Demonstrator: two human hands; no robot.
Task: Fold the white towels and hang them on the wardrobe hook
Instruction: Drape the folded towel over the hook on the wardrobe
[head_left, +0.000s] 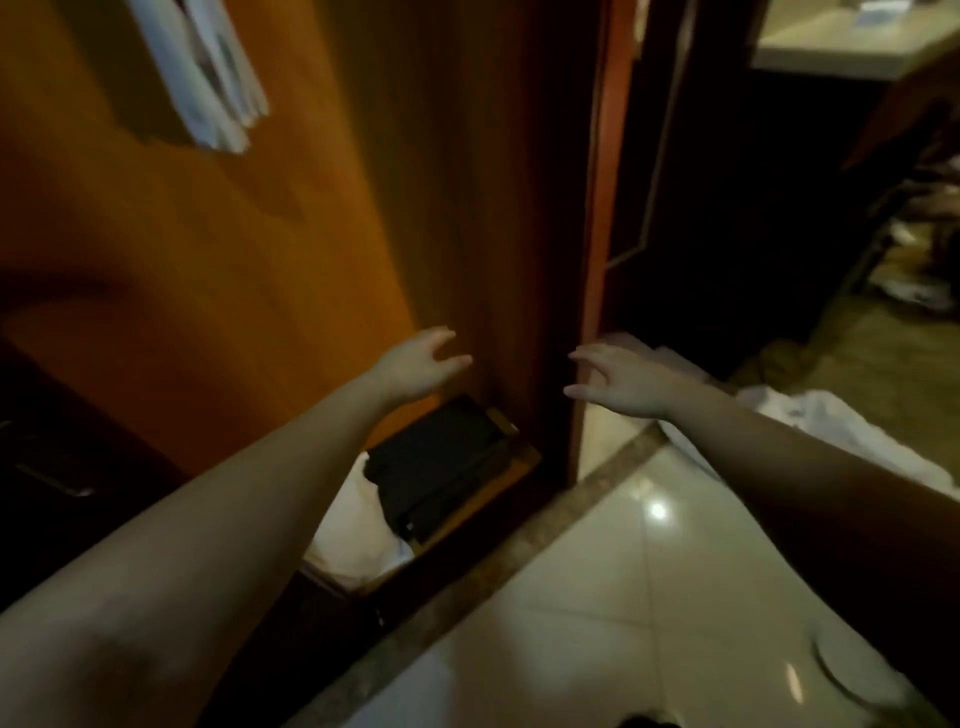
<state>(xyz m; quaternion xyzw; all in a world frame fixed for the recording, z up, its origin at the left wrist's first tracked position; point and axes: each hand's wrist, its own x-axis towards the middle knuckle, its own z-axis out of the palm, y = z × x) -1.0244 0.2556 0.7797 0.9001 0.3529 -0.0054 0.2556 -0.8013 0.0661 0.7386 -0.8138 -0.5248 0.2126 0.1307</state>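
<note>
A folded white towel (208, 78) hangs against the orange wooden wardrobe door (234, 249) at the top left; the hook itself is out of frame. Both my arms reach forward and down. My left hand (421, 364) is in front of the door's lower part, fingers spread and holding nothing. My right hand (618, 384) hovers beside the door's right edge, fingers loosely spread and empty. Just beyond and under my right forearm a pile of white towels (810, 421) lies on the floor.
A black flat item (441, 467) lies on a low wooden shelf with white cloth (358, 525) beside it at the wardrobe's foot. Glossy floor tiles (623, 597) spread below. A dark opening (727, 208) lies right of the door, with clutter (914, 291) on the floor farther right.
</note>
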